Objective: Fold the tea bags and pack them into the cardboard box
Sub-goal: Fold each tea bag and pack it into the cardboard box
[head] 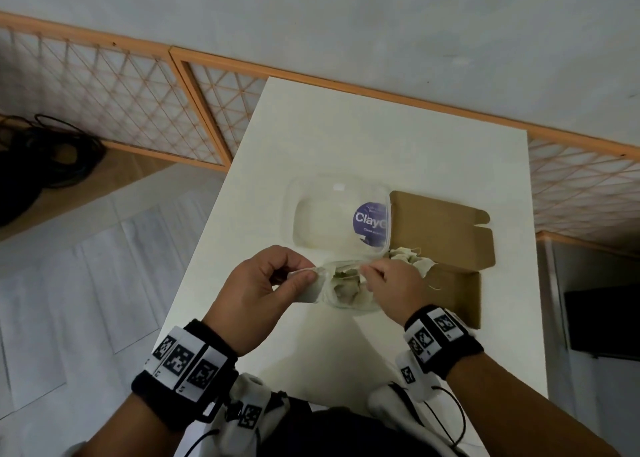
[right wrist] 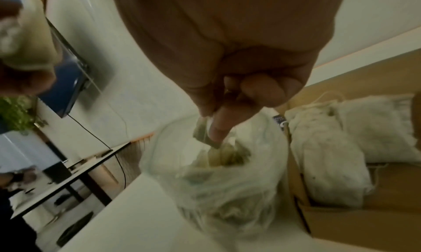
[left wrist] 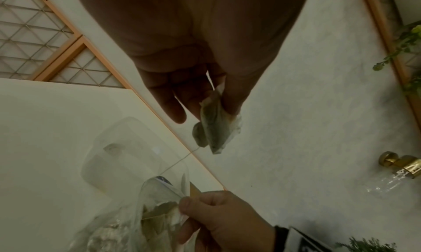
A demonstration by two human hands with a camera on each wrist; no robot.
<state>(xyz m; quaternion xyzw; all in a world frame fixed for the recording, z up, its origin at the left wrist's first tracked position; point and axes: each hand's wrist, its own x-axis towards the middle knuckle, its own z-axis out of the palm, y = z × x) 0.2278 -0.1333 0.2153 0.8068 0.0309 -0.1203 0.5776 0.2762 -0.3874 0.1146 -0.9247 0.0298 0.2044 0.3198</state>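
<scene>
White table (head: 346,137) carries the work. My left hand (head: 263,290) pinches a tea bag (left wrist: 216,126) between thumb and fingers; my right hand (head: 391,283) pinches its tag end (right wrist: 205,131), string (left wrist: 177,162) between them, above the clear tub (head: 346,297). I judge it light, soft, tearable: grip paper edges. Folded bags (head: 412,259) lie in the cardboard box (head: 460,290), just beside.

White desk (head: 398,137) against pale grey wall (head: 346,16). Orange-framed lattice panels (head: 114,96) run along wall base. Grey tiled floor (head: 86,266), black cables (head: 38,165) coiled at left, dark screen (head: 602,321) at right.
</scene>
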